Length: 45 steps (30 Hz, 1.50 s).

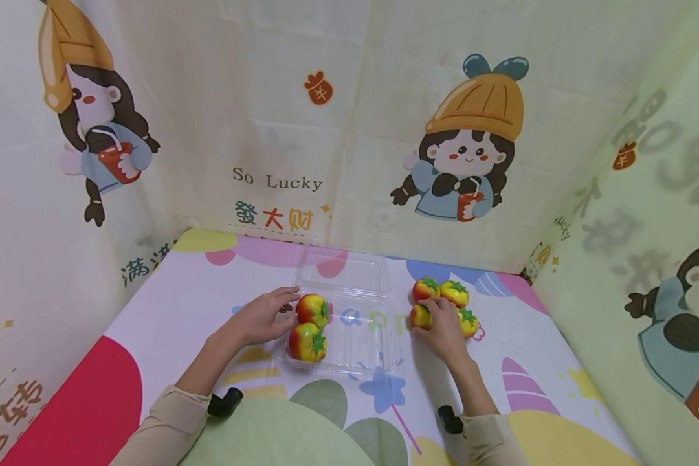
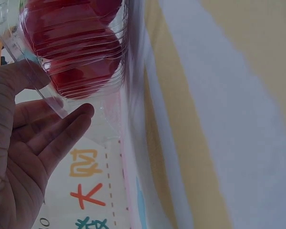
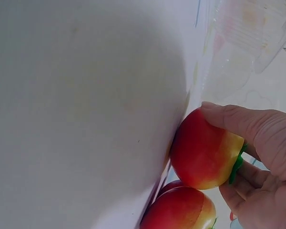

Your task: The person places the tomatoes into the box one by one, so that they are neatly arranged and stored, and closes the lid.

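A clear plastic clamshell box (image 1: 358,349) lies with its lid (image 1: 340,272) folded back. Two red-and-yellow toy persimmons with green leaf tops sit along its left side, a rear one (image 1: 311,309) and a front one (image 1: 307,342). My left hand (image 1: 265,316) is at the box's left rim, its fingers loosely bent; in the left wrist view, thumb and fingers show beside the rim and partly through the plastic. To the right of the box, my right hand (image 1: 444,327) grips a toy persimmon (image 3: 202,150) between thumb and fingers, its base at the table surface.
Close to the right hand stand other toy persimmons: two behind, at left (image 1: 426,289) and right (image 1: 454,294), and one to the right (image 1: 468,322). A patterned cloth covers the table (image 1: 198,304). Printed curtains (image 1: 361,149) hang at the back and sides.
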Each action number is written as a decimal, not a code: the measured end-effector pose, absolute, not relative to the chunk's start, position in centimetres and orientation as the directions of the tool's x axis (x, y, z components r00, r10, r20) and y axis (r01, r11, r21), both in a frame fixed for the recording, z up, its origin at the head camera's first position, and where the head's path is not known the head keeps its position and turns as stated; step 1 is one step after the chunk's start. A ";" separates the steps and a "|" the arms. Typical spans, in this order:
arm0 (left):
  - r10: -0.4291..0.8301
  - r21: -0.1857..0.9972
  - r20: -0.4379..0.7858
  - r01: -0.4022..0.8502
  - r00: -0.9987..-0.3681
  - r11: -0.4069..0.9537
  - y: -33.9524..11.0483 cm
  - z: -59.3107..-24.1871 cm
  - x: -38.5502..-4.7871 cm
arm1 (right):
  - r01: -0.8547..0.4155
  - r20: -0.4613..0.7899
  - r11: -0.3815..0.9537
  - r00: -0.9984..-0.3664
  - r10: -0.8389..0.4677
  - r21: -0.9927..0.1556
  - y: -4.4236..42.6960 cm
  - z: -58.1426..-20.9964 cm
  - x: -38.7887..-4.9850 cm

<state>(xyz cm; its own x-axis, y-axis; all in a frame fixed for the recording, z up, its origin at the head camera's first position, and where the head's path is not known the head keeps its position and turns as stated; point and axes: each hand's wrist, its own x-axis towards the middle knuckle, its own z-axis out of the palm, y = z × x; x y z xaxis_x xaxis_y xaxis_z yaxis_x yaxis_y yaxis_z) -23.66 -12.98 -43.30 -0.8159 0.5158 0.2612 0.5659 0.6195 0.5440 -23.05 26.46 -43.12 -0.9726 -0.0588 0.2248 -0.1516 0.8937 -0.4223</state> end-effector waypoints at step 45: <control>0.507 0.548 0.239 0.546 -0.828 0.633 -12.9 -43.2 -23.6 | -0.205 0.308 0.838 -0.950 -0.046 -0.506 24.8 -41.6 -22.4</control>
